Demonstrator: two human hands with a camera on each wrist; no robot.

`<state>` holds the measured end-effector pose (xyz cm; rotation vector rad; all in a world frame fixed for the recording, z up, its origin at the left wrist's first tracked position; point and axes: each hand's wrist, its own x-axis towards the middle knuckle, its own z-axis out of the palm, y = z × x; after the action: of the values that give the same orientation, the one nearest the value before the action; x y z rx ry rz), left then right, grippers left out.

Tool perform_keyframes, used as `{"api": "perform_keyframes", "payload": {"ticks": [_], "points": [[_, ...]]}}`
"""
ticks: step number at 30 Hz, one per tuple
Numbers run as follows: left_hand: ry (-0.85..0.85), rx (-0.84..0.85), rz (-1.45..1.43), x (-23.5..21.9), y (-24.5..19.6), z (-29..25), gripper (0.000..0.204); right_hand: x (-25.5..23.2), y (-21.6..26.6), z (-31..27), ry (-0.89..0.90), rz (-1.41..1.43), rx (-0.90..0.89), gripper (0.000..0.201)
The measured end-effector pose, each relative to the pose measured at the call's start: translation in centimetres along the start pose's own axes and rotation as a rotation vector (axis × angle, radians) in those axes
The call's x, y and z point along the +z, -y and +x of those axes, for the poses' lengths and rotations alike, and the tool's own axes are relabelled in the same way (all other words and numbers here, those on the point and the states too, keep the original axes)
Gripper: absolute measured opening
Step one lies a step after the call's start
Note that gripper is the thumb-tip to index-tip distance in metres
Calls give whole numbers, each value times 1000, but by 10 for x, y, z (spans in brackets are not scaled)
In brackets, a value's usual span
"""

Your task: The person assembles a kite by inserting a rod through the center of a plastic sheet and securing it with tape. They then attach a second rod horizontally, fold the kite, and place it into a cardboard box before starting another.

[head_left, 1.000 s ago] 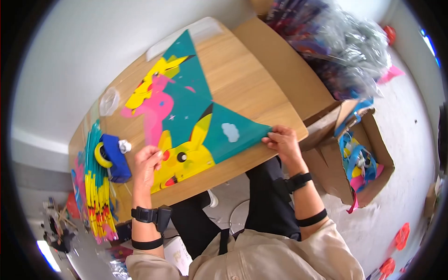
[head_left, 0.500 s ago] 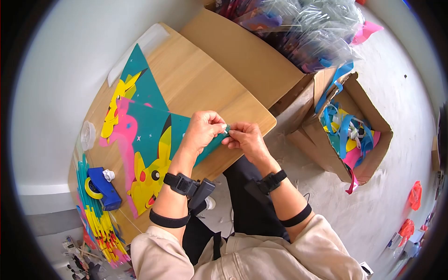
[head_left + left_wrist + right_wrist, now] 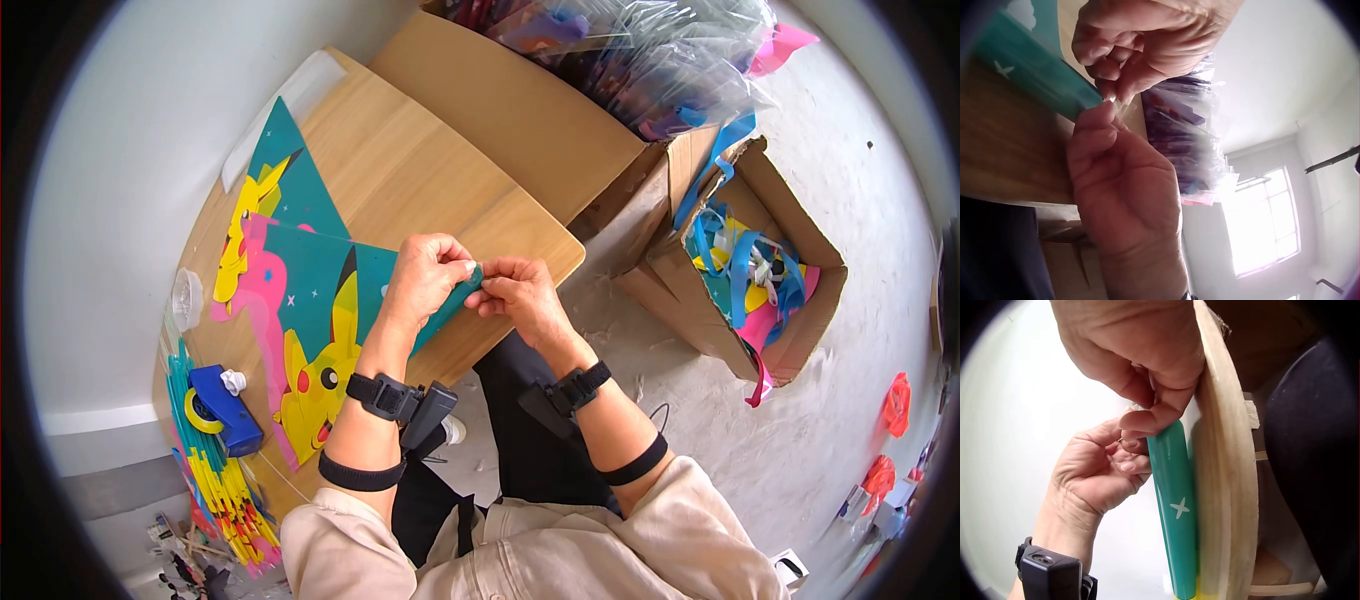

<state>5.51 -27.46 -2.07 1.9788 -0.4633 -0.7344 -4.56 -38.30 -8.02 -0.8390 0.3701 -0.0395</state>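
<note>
A teal plastic kite sheet (image 3: 310, 347), printed with a yellow long-eared cartoon face and a pink strip, lies along the near side of the table. Its right corner tapers to a rolled or sleeved edge (image 3: 1172, 509) with a white star. Both hands meet there. My left hand (image 3: 422, 282) pinches the tip, thumb against fingers. From the other side my right hand (image 3: 522, 297) pinches the same corner, fingers bent over it in the right wrist view. A tiny white piece (image 3: 1110, 98) shows between the fingertips; which hand holds it I cannot tell.
Farther left on the table (image 3: 430, 150) lies another teal printed section (image 3: 300, 190). A blue tape dispenser (image 3: 228, 410) stands beside a bundle of teal and yellow pieces (image 3: 215, 475). On the right are a large carton (image 3: 500, 110), plastic-bagged goods (image 3: 660, 75) and an open box (image 3: 800, 350) with blue ribbons.
My left hand has moved from beside the yellow face to the right corner, joining my right hand. The view has shifted right. Over the last half second the hands hardly moved.
</note>
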Motion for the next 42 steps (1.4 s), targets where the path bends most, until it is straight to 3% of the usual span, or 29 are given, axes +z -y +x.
{"api": "perform_keyframes", "payload": {"ticks": [14,17,20,22,23,25,26,28,31,34,42], "points": [[-83,113,143,3,4,1,4,3,-1,2,-59,23,-5,11],[-85,122,253,-1,-10,-5,11,7,0,1,-104,-14,-10,10],[-109,21,461,-7,-20,-8,17,9,0,0,-102,-92,-26,8],[-348,312,641,-12,-15,-4,25,8,-1,-1,-96,-123,-29,8],[-347,313,641,-15,-13,-1,25,7,0,-1,-97,-122,-29,8],[71,434,479,-21,-14,5,32,5,0,-2,-45,-111,-43,7],[71,434,480,-22,-16,6,32,5,-1,-2,-45,-110,-43,7],[361,202,440,-22,-23,8,26,4,-3,-1,-27,-51,-66,7],[454,67,268,-25,-16,19,18,5,-3,-2,-57,-28,-51,7],[421,29,200,-26,-15,19,16,5,-3,-3,-72,-58,-48,8],[346,70,210,-20,-17,15,11,7,-1,-2,-84,-133,-55,8]]}}
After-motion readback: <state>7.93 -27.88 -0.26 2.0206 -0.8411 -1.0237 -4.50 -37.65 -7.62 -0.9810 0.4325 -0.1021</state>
